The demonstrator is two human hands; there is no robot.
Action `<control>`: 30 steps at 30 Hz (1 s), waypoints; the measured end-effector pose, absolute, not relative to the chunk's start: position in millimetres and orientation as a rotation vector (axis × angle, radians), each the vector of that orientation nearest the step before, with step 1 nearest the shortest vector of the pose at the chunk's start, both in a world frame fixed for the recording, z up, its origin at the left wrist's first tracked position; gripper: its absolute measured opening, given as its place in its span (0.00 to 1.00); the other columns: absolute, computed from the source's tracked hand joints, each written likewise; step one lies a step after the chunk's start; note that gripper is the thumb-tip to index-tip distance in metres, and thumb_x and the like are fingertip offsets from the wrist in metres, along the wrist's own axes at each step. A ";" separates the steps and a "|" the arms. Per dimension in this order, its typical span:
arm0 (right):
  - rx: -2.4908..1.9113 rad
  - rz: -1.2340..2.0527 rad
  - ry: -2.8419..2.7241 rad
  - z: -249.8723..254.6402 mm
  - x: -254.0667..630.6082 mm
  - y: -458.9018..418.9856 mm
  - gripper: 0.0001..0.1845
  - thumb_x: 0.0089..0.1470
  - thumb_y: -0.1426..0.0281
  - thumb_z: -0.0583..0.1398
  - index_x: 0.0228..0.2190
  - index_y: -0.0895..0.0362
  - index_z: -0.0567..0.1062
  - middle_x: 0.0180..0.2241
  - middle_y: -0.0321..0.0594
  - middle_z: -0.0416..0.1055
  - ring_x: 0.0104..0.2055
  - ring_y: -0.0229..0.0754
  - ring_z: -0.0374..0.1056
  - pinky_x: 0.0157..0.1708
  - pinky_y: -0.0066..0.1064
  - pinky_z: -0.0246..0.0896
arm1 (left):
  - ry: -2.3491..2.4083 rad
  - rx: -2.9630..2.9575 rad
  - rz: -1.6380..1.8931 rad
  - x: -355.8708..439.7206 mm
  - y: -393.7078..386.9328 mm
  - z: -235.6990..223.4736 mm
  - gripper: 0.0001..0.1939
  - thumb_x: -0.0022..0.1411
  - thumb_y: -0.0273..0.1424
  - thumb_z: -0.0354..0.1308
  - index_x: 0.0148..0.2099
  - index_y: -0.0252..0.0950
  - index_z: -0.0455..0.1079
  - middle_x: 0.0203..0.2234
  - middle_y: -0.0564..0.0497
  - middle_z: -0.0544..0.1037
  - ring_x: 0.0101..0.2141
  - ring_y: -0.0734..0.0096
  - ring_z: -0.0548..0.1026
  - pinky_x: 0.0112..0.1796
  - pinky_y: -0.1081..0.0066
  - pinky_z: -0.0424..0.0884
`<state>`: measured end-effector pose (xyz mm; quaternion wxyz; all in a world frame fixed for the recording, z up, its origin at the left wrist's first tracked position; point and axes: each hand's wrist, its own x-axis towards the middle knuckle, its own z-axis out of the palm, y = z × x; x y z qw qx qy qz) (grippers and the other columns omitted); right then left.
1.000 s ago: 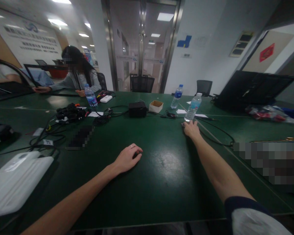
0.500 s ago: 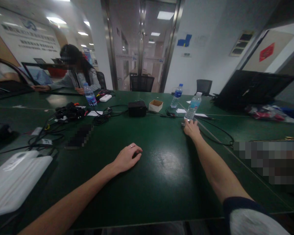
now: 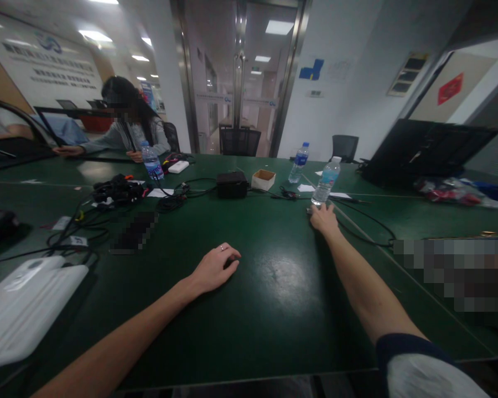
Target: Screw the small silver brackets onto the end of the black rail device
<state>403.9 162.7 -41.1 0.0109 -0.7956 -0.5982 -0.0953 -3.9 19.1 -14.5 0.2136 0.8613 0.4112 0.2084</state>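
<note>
My left hand [image 3: 216, 267] rests on the green table with fingers loosely curved, the thumb apart and nothing held. A ring shows on one of its fingers. Farther out to the right, my right hand [image 3: 324, 219] reaches to the foot of a clear water bottle [image 3: 326, 181] with a white cap and light blue label. Its fingers are bent down over a black cable [image 3: 373, 223]. A small grey end piece [image 3: 309, 211] pokes out left of the fingertips. The bottle stands upright just beyond this hand; the exact grip under the fingers is hidden.
Behind stand a blue-capped bottle [image 3: 299, 163], an open small box [image 3: 263, 179] and a black box [image 3: 231, 185]. Tangled cables [image 3: 172, 202], a dark pixelated object [image 3: 135, 232] and a white device [image 3: 29, 309] lie leftward. A person [image 3: 128, 124] sits across the table.
Both hands and the bottles stay practically where they were; the view has shifted very slightly. The seated person across the table has moved a little.
</note>
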 end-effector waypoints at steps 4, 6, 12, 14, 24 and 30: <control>-2.474 -0.299 -1.859 -39.6 402.5 160.9 0.23 0.63 0.66 0.44 0.58 0.55 0.60 0.55 0.56 0.55 0.56 0.58 0.50 0.47 0.46 0.55 | 1.138 2.376 0.553 -4.1 18.7 -12.7 0.12 0.65 0.33 0.50 0.47 0.36 0.70 0.41 0.48 0.70 0.39 0.65 0.71 0.38 0.66 0.71; -2.467 -0.308 -1.850 -38.9 401.5 159.8 0.24 0.63 0.67 0.43 0.59 0.56 0.57 0.55 0.58 0.54 0.56 0.59 0.50 0.47 0.46 0.55 | 1.136 2.374 0.551 -4.2 18.7 -12.6 0.12 0.65 0.33 0.50 0.48 0.36 0.70 0.41 0.48 0.70 0.39 0.65 0.71 0.38 0.66 0.71; -2.464 -0.296 -1.853 -37.4 400.0 158.1 0.21 0.63 0.69 0.43 0.52 0.54 0.66 0.53 0.57 0.57 0.55 0.59 0.52 0.45 0.45 0.56 | 1.140 2.366 0.548 -3.9 18.4 -11.6 0.12 0.65 0.33 0.51 0.48 0.36 0.70 0.42 0.48 0.70 0.39 0.65 0.71 0.38 0.67 0.71; -2.456 -0.302 -1.851 -37.5 399.8 157.6 0.21 0.62 0.70 0.43 0.53 0.53 0.65 0.53 0.56 0.57 0.55 0.60 0.51 0.46 0.45 0.56 | 1.148 2.369 0.541 -3.4 18.2 -10.9 0.12 0.65 0.33 0.51 0.47 0.36 0.70 0.41 0.48 0.70 0.38 0.65 0.71 0.38 0.66 0.71; -2.440 -0.283 -1.842 -38.7 400.4 159.1 0.21 0.63 0.67 0.43 0.52 0.53 0.67 0.53 0.55 0.57 0.56 0.60 0.51 0.47 0.47 0.56 | 1.154 2.400 0.556 -1.8 16.3 -8.4 0.12 0.65 0.33 0.50 0.46 0.35 0.70 0.40 0.48 0.71 0.37 0.66 0.72 0.38 0.66 0.71; -2.405 -0.263 -1.828 -40.8 403.2 158.9 0.20 0.63 0.68 0.45 0.52 0.54 0.67 0.53 0.55 0.56 0.57 0.61 0.50 0.48 0.48 0.55 | 1.155 2.393 0.539 -3.0 17.0 -9.2 0.12 0.65 0.33 0.50 0.47 0.35 0.70 0.40 0.48 0.71 0.37 0.66 0.71 0.38 0.66 0.71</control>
